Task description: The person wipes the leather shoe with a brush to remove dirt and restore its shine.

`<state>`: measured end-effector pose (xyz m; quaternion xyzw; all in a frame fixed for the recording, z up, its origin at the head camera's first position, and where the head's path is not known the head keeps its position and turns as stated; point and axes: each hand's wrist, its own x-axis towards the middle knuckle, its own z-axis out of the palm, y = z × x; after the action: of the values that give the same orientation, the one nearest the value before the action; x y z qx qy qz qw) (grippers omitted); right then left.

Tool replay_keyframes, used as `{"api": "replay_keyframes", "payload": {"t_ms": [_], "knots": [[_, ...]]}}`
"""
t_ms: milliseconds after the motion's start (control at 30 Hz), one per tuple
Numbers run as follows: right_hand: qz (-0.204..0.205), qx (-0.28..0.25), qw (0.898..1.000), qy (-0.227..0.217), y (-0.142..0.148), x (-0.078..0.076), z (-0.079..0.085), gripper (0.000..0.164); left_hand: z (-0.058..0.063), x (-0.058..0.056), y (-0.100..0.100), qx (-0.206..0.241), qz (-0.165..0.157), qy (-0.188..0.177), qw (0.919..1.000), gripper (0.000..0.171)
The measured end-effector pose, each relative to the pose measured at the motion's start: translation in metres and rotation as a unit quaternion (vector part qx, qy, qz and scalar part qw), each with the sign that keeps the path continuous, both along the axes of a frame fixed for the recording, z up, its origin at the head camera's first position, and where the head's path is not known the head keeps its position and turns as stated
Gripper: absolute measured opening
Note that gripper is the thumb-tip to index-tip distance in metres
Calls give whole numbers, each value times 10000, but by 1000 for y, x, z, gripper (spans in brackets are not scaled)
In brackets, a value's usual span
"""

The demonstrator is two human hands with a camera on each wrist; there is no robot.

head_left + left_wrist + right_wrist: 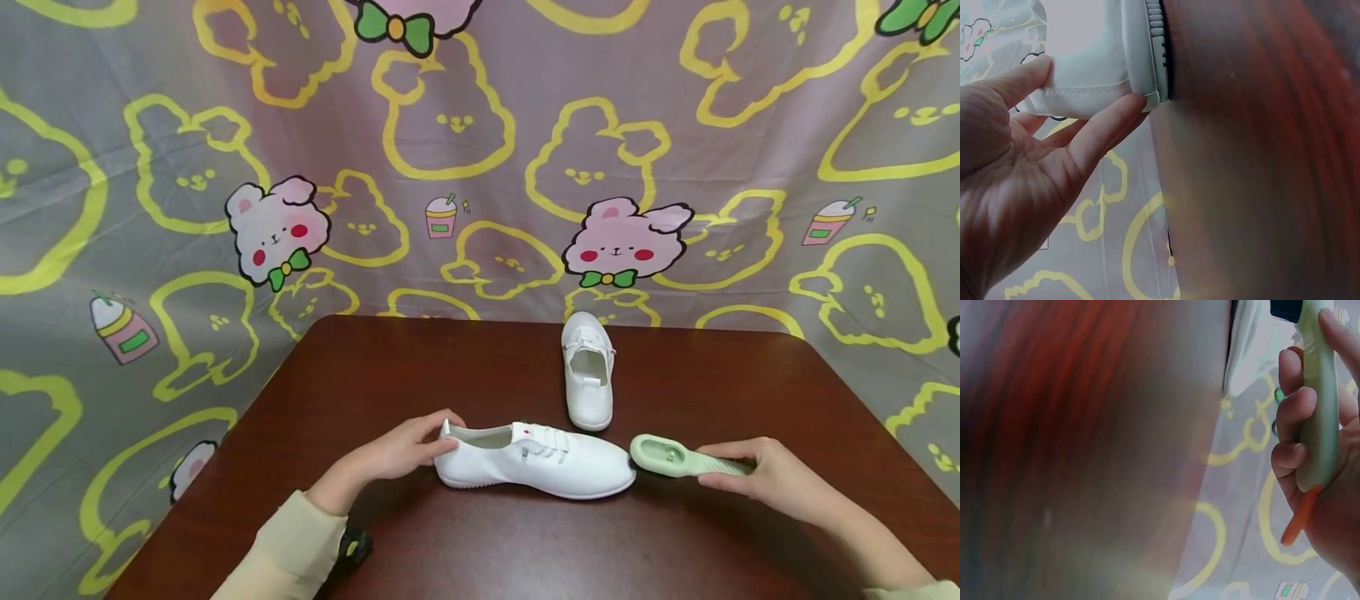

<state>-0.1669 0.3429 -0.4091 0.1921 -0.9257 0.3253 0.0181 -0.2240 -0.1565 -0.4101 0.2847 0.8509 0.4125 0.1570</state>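
Observation:
A white lace-up shoe (pixel 585 467) lies sideways across the table, toe to the right, sole down. My left hand (pixel 397 451) grips its heel, thumb and fingers on either side of the back edge. In the left wrist view, the shoe's heel (pixel 1088 56) and ridged sole edge show between the fingers. My right hand (pixel 780 482) holds a pale green brush (pixel 678 458) by its handle. The brush head is at the shoe's toe; whether its bristles touch is hard to tell. Dark bristles and an orange loop show on the brush (pixel 1321 425) in the right wrist view.
A second white shoe (pixel 590 402) stands behind the first, its toe pointing away. The dark red-brown table (pixel 420 367) ends at a patterned cloth (pixel 480 200) hung behind and at both sides. A black object (pixel 356 546) shows beside the left sleeve.

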Motion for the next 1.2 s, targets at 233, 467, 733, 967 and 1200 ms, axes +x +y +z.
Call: {"api": "replay_keyframes", "payload": {"t_ms": [233,467,733,967,1200], "knots": [[-343,213,9982,441,-4,-2,5,31,2,0,0,-6,3,-31,10000,23],[565,-454,9972,188,-30,2,10,27,1,0,0,-28,18,-41,10000,22],[41,-10,9997,246,-24,-7,5,30,0,0,0,-11,0,-72,10000,22],[-595,559,9942,701,-24,-8,11,33,1,0,0,-46,36,-102,9999,22],[338,-230,9973,617,-43,0,21,26,3,1,1,-19,96,-248,9996,22]]}}
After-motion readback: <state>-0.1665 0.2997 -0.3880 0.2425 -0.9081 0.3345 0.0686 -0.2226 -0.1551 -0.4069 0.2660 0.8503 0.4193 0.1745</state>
